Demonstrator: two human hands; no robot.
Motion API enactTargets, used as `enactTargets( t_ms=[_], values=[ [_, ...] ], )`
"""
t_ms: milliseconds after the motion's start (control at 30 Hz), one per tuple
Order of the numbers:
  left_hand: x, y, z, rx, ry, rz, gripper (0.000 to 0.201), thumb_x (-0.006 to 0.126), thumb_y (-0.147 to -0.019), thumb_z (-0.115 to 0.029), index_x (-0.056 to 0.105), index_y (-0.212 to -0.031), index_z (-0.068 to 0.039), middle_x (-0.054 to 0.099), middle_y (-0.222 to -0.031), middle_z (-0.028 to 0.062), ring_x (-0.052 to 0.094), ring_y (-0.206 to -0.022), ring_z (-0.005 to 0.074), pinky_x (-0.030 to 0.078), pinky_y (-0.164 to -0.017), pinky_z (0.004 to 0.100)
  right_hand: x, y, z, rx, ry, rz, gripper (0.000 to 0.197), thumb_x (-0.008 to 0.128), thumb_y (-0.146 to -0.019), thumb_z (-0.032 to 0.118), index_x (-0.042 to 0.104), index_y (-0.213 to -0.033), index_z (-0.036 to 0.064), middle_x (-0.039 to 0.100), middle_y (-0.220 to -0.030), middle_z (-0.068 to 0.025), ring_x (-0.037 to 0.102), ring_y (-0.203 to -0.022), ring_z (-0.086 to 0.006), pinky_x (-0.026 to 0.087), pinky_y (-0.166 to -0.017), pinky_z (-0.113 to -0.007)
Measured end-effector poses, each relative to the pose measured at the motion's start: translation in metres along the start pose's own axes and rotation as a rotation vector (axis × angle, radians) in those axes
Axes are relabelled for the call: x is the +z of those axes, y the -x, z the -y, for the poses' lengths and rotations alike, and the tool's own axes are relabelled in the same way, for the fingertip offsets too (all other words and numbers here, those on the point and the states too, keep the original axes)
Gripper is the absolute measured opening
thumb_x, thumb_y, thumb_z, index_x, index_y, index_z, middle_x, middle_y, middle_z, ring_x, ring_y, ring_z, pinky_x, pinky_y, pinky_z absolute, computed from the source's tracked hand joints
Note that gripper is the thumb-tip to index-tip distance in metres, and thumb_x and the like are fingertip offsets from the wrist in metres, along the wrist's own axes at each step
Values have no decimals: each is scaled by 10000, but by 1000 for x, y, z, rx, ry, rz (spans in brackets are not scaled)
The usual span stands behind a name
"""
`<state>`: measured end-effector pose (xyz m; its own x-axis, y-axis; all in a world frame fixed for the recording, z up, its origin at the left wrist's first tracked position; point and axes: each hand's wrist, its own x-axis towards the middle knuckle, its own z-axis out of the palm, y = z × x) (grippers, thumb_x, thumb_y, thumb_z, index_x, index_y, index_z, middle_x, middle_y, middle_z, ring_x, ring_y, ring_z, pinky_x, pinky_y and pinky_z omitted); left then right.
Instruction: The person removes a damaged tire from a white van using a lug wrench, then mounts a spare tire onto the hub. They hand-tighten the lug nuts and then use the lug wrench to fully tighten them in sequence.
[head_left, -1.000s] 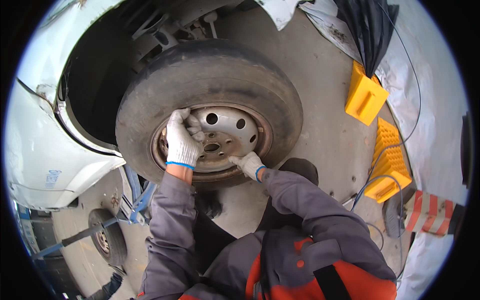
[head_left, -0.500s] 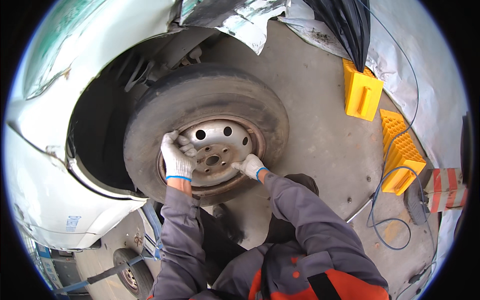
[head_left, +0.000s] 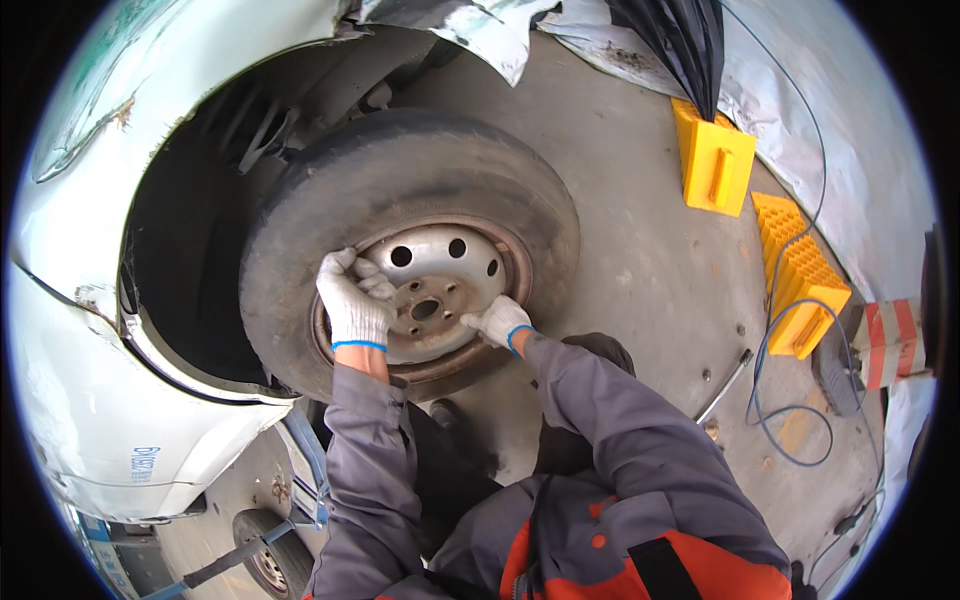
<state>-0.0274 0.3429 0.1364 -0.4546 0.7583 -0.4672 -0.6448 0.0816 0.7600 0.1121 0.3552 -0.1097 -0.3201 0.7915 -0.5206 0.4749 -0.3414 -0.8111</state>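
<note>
Concrete floor [head_left: 650, 270], yellow wheel chocks [head_left: 712, 160] and blue cable [head_left: 790, 400] nearby. Left hand [head_left: 352, 300] grips steel rim [head_left: 440, 285]; right hand [head_left: 497, 322] fingertips pinch at hub, held object unclear.

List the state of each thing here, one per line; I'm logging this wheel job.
Wheel: sitting in the wheel arch, upright.
Steel rim: centre exposed, no cap.
Left hand: gloved, resting on the rim.
Right hand: gloved, fingertips on the rim.
Yellow chocks: lying unused on the floor.
</note>
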Motion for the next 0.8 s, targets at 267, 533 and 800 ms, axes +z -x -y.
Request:
enactTargets(
  t_ms=[267,533,800],
  values=[
    [11,-1,7,-6,-126,127,243,598,-875,-227,474,-676,-164,443,-578,-42,298,-437,89,245,-398,229,10,-30,-1,-189,-223,-147,495,825,-808,405,725,-866,-76,693,-682,-176,677,-589,-287,546,-601,-410],
    [11,-8,5,43,-173,144,252,603,-879,-205,479,-666,-155,443,-581,-42,300,-442,85,246,-406,237,27,-23,3,-39,-266,-80,477,822,-810,410,734,-891,-52,713,-735,-153,688,-616,-260,557,-587,-403],
    [23,-18,11,39,-288,171,281,629,-874,-236,477,-654,-150,431,-580,-41,296,-450,74,218,-407,241,31,-30,4,-106,-450,-24,450,816,-828,392,732,-887,-46,699,-708,-146,669,-569,-230,545,-539,-372]
  ],
)
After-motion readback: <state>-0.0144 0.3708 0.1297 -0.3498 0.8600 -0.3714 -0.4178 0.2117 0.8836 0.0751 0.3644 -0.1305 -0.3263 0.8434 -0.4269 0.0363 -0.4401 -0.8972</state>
